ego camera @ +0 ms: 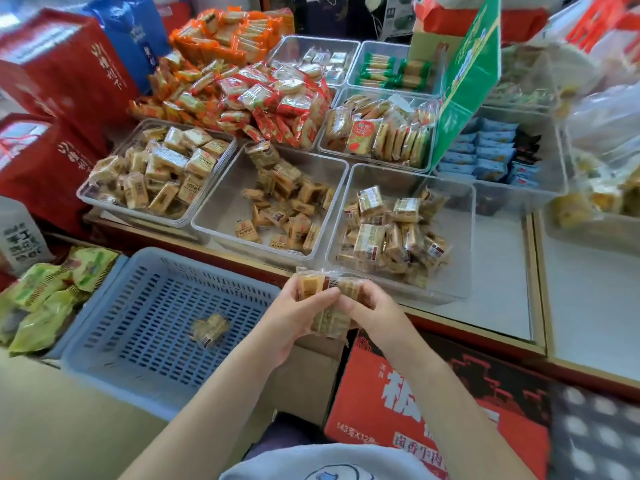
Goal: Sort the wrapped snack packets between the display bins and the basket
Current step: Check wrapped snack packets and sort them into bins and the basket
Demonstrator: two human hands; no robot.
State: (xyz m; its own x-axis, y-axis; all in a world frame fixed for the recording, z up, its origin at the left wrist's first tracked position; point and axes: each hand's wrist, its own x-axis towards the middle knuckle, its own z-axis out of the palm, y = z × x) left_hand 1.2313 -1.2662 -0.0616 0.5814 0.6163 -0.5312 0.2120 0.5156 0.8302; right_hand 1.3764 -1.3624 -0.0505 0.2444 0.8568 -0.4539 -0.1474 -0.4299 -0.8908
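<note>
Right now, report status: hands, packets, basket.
Left hand and right hand both gripping wrapped packets between them. Blue basket holds one small cluster. Nothing blocking the clear bins.

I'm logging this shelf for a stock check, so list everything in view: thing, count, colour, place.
clear bins: about eight, transparent, on the counter
tan snack packets: many, in the front bins
red packets: heap, behind the bins
basket: one, blue, front left
packet in basket: one, tan
green packets: several, far left
red carton: one, below the counter
left hand: holds packets
right hand: holds the same packets
</note>
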